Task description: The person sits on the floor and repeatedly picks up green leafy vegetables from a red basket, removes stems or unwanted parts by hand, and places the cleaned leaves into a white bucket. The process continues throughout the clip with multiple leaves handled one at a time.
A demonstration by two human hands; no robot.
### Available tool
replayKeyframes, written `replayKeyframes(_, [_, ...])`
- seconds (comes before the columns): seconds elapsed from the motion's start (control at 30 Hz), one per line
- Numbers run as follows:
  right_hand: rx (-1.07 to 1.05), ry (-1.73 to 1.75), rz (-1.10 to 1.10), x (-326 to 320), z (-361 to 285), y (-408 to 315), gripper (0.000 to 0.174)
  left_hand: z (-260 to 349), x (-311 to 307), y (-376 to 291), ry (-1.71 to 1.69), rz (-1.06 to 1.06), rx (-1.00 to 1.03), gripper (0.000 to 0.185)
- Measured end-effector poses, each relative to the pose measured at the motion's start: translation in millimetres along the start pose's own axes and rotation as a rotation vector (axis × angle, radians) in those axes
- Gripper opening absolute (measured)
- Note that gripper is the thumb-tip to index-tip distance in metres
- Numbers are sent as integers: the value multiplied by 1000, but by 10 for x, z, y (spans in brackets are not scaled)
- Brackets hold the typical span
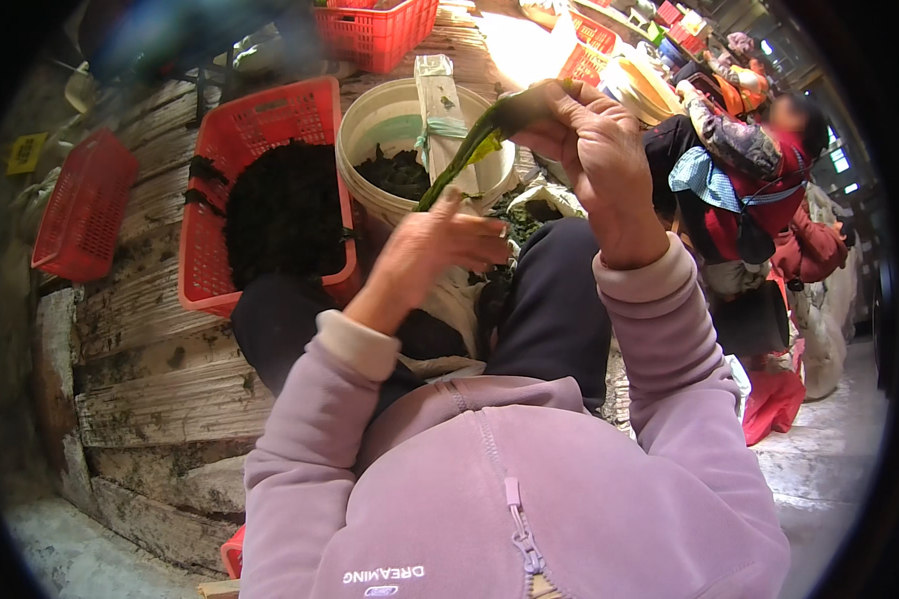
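Note:
My right hand (599,138) is raised, pinching one end of a long, dark green strip of what looks like seaweed (468,150) between thumb and fingers. The strip slants down to the left, with a yellow-green patch on its edge. Its lower end reaches my left hand (442,239), which is blurred, thumb up and fingers pointing right; whether it grips the strip is unclear. Behind the strip stands a round white bucket (350,176) holding dark leafy pieces (393,171). A pale wooden board (438,86) with green cord tied around it rests across the bucket.
Left of the bucket, a red plastic basket (270,105) holds a dark heap (288,210). Another red basket (90,202) sits farther left on weathered wooden boards (157,404). A white sack (449,299) lies between my knees. Other people (779,172) sit at right.

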State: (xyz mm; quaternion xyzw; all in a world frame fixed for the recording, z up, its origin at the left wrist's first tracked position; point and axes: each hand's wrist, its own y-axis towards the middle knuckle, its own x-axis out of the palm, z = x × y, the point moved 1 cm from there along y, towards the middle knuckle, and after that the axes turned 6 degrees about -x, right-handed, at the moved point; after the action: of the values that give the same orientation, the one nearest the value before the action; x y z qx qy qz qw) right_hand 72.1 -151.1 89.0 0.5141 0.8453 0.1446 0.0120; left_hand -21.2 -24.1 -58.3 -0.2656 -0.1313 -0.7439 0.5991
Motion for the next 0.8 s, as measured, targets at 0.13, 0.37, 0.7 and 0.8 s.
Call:
replayKeyframes(0.13, [-8, 86, 2, -118, 55, -159, 18, 45, 422, 245, -452, -282, 166, 57])
replayKeyframes(0.37, [168, 304, 210, -515, 563, -493, 14, 6, 144, 400, -504, 197, 383, 30])
replayKeyframes(0.7, [77, -160, 100, -564, 884, -448, 16, 116, 165, 268, 225, 390, 15, 14])
replayKeyframes(0.8, [-267, -147, -220, -431, 829, -213, 14, 314, 282, 268, 206, 318, -69, 12])
